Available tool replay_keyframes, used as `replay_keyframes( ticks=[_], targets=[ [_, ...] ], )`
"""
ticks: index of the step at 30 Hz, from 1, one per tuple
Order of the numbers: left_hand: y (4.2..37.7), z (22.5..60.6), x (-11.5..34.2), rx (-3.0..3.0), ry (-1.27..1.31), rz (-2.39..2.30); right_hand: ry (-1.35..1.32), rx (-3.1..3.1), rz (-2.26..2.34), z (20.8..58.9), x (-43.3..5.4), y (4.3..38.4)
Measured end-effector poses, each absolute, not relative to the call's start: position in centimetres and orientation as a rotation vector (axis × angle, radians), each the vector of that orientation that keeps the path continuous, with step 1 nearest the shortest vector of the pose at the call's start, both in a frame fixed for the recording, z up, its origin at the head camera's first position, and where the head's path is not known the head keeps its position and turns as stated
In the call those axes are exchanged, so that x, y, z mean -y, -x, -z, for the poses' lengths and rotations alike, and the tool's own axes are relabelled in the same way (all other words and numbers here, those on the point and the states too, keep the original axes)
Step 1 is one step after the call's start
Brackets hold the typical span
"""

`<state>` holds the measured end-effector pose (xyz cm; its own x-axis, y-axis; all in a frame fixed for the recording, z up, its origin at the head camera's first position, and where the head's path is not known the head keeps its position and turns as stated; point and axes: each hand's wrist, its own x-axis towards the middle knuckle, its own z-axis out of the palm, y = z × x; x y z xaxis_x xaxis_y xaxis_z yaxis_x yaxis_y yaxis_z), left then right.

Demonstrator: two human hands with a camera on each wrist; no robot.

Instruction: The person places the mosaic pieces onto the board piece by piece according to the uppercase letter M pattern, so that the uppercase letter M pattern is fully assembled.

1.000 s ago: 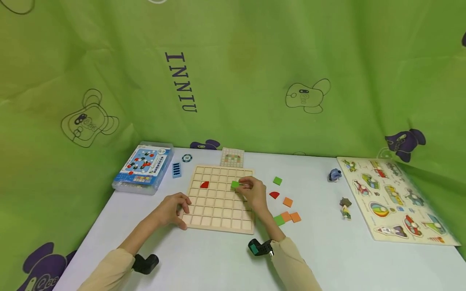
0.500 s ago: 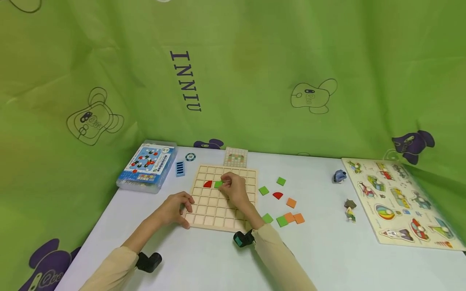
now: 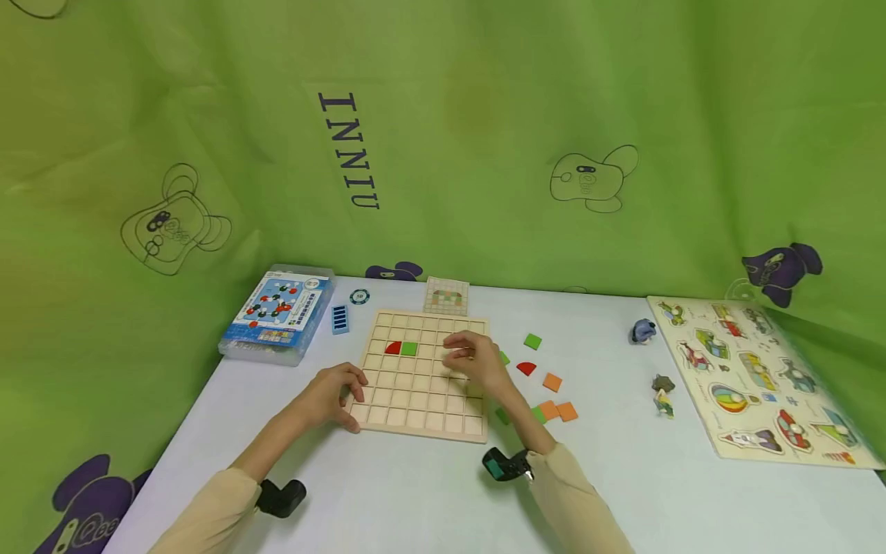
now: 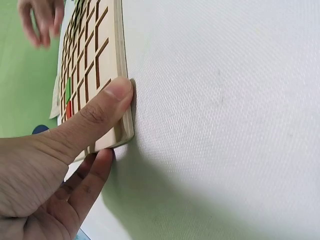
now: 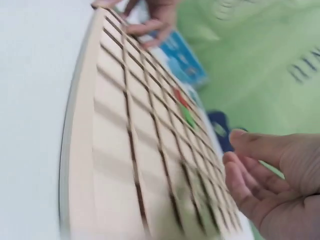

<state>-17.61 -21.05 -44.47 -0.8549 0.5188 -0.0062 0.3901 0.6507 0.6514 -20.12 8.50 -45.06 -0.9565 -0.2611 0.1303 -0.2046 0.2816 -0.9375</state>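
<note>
A wooden grid board point(image 3: 415, 400) lies on the table. In two neighbouring cells sit a red quarter-circle tile point(image 3: 393, 348) and a green square tile point(image 3: 409, 349). My left hand point(image 3: 331, 396) grips the board's near left corner; the left wrist view shows the thumb point(image 4: 107, 102) on top and fingers point(image 4: 92, 185) at the side edge. Over the right part of the board hovers my right hand point(image 3: 481, 362), with nothing between its loosely bent fingers. In the right wrist view a gap shows between its thumb and fingertips point(image 5: 232, 159).
Right of the board lie another red quarter-circle point(image 3: 526, 368), several green tiles point(image 3: 532, 342) and orange tiles point(image 3: 552, 382). A pattern card point(image 3: 446, 296) touches the back edge. A boxed set point(image 3: 280, 312) stands left; two small figures point(image 3: 643, 332) and a picture puzzle point(image 3: 754, 385) lie right.
My right hand carried the green square leftward and let it go in the cell beside the red quarter-circle, then moved back right, empty. The left hand stayed at the corner.
</note>
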Motion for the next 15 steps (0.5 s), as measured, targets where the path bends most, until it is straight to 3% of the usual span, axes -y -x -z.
replay_keyframes(
  ticks=[9, 15],
  targets=[
    [17.4, 44.4, 21.1, -2.674, -0.705, -1.003, 0.342, -2.726, 1.662, 45.6, -21.6, 16.5],
    [17.4, 44.3, 20.8, -2.666, -0.725, -1.015, 0.379, -2.815, 1.488, 46.8, -25.3, 15.8]
  ],
)
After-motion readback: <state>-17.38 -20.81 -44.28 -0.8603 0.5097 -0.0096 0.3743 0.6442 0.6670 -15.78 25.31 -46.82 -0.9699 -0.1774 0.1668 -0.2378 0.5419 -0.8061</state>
